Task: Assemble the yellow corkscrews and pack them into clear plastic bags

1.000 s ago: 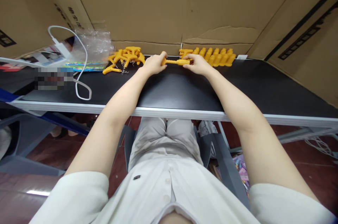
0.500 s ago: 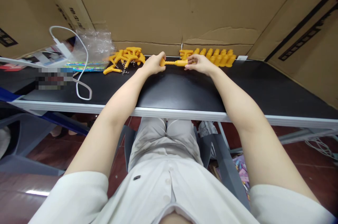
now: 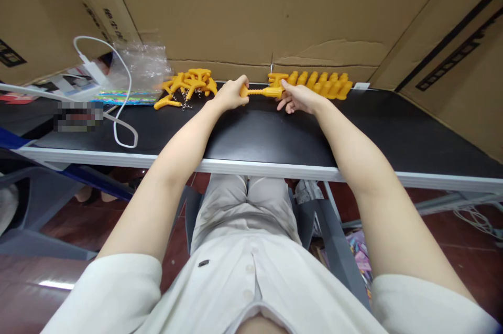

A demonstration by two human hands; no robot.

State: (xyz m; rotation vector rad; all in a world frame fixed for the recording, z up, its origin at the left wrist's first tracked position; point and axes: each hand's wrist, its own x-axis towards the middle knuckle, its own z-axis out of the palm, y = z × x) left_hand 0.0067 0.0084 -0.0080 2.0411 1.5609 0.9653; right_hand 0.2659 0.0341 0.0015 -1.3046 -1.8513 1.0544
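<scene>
A yellow T-handled corkscrew (image 3: 272, 92) with a ribbed yellow neck and a wider sleeve lies level between my hands, just above the black table. My left hand (image 3: 232, 94) is closed around its handle, hiding most of it. At the sleeve's right end is my right hand (image 3: 295, 97), its thumb on the far side and its fingers stretched down on the near side; the exact contact is partly hidden. To the left is a heap of yellow T-handles with metal spirals (image 3: 192, 84). Behind my right hand stand rows of yellow sleeves (image 3: 332, 86) and stacked yellow handles (image 3: 277, 78).
A cardboard wall (image 3: 220, 9) closes off the back of the black table (image 3: 396, 135). On the left lie a clear plastic bag (image 3: 143, 64), colourful packets (image 3: 126, 98) and a white cable (image 3: 129, 82). A metal rail (image 3: 271, 169) edges the table's front.
My right hand has turned at the sleeve's end: the thumb has moved up and the fingers have spread downward. My left hand keeps its grip on the handle.
</scene>
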